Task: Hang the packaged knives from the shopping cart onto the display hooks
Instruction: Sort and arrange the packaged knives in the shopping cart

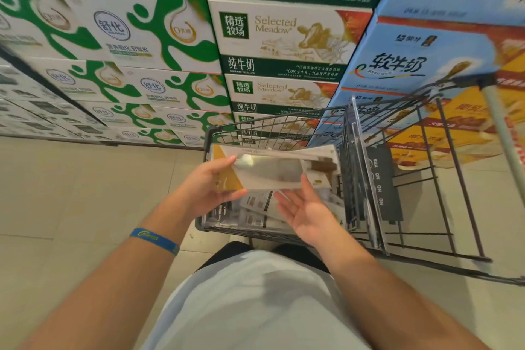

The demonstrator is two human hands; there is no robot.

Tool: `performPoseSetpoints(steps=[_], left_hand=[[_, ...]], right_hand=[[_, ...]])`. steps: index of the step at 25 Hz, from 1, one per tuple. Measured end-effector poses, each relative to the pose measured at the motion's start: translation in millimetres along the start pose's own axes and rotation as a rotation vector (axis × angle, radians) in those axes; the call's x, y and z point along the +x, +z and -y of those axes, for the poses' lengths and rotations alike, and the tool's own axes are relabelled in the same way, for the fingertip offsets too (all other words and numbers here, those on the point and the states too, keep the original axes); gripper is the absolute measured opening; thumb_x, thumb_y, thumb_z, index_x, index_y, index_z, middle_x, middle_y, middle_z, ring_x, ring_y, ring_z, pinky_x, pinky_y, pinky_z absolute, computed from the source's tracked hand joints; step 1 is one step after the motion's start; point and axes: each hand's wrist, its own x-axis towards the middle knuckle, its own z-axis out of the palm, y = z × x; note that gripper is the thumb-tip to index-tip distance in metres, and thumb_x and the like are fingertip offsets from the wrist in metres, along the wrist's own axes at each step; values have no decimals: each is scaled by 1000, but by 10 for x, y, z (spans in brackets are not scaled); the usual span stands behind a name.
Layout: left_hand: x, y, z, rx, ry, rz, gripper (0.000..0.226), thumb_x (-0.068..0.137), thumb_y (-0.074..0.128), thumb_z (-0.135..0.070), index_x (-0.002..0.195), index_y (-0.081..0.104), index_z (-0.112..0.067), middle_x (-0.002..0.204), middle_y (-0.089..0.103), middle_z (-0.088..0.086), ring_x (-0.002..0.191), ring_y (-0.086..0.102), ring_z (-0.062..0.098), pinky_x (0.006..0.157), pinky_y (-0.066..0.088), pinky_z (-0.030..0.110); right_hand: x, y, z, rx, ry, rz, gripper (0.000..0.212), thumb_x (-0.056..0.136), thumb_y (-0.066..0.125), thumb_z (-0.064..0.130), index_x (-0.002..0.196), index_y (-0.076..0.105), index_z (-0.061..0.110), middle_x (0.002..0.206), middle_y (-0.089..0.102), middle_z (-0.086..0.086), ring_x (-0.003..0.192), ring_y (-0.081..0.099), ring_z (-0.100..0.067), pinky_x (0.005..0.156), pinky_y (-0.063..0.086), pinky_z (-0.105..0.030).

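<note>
A packaged knife [279, 170] with a white and gold card, a clear blister and a brown handle lies flat above the shopping cart [287, 122]. My left hand [210, 183] grips its gold left end, thumb on top. My right hand [305, 209] is palm up under the pack's right half, fingers straight, fingertips touching its lower edge. More packaged knives [255, 207] lie in the cart's basket beneath. No display hooks are in view.
Stacked milk cartons [159, 37] form a wall ahead, with blue ones [426, 65] on the right. The cart's folded child-seat flap [380, 179] and handle [502, 128] stand to the right. Tiled floor [71, 193] lies on the left.
</note>
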Motion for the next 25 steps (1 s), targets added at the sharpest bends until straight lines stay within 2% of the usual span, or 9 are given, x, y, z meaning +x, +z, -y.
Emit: performPoseSetpoints(steps=[3, 7, 12, 14, 17, 20, 22, 23, 25], left_hand=[[57, -10, 17, -57, -60, 29, 43, 76, 81, -29, 115, 72, -15, 107, 74, 11, 98, 74, 29, 69, 63, 33], [240, 33, 124, -184, -98, -165, 42, 86, 75, -35, 118, 62, -11, 103, 73, 12, 86, 76, 30, 61, 62, 35], [461, 25, 472, -126, -223, -131, 74, 88, 51, -76, 130, 63, -16, 125, 71, 9, 116, 68, 30, 81, 59, 44], [571, -48, 633, 38, -314, -133, 61, 94, 47, -69, 128, 62, -22, 126, 72, 1, 115, 69, 26, 87, 56, 42], [725, -109, 803, 173, -367, -152, 39, 102, 50, -49, 130, 61, -24, 122, 73, -1, 110, 70, 24, 92, 55, 37], [969, -54, 869, 228, -391, -267, 28, 104, 53, -36, 122, 65, -18, 111, 76, 2, 88, 73, 18, 75, 55, 30], [1131, -20, 900, 301, -431, -314, 24, 104, 52, -30, 118, 64, -16, 110, 75, 3, 77, 70, 15, 67, 53, 28], [1185, -3, 915, 355, -445, -318, 24, 104, 51, -29, 119, 64, -15, 110, 75, 3, 76, 69, 14, 67, 52, 28], [1243, -2, 937, 443, -455, -306, 25, 104, 51, -29, 121, 63, -14, 110, 74, 4, 79, 69, 14, 70, 53, 29]], right_hand=[[133, -14, 9, 106, -40, -56, 56, 76, 81, 27, 128, 64, 14, 111, 78, -7, 90, 77, -21, 63, 62, -30], [315, -45, 40, 158, -34, -109, 29, 90, 76, 17, 117, 67, 11, 106, 79, -6, 87, 77, -17, 65, 61, -24], [801, -93, 63, 205, 7, -258, 15, 96, 69, 13, 110, 66, 6, 103, 71, -8, 86, 69, -14, 57, 58, -16], [1142, -58, 75, 134, 19, -392, 10, 96, 69, 11, 105, 66, 6, 99, 69, -7, 78, 66, -12, 47, 53, -14], [1665, 20, 127, -35, 6, -483, 7, 97, 68, 13, 98, 64, 8, 102, 65, -5, 80, 63, -10, 54, 53, -14], [2148, 60, 223, -72, -19, -421, 15, 101, 63, 23, 109, 63, 11, 116, 63, -2, 96, 64, -12, 64, 56, -22], [2285, 13, 285, -259, 40, -333, 33, 105, 54, 37, 131, 58, 17, 122, 58, 2, 105, 60, -13, 79, 53, -29], [2289, -56, 304, -450, 81, -360, 35, 104, 53, 40, 131, 59, 19, 121, 59, 3, 107, 60, -14, 82, 53, -32], [2233, -301, 289, -1057, 43, -459, 33, 101, 57, 39, 121, 66, 14, 110, 65, -3, 96, 64, -20, 76, 54, -34]])
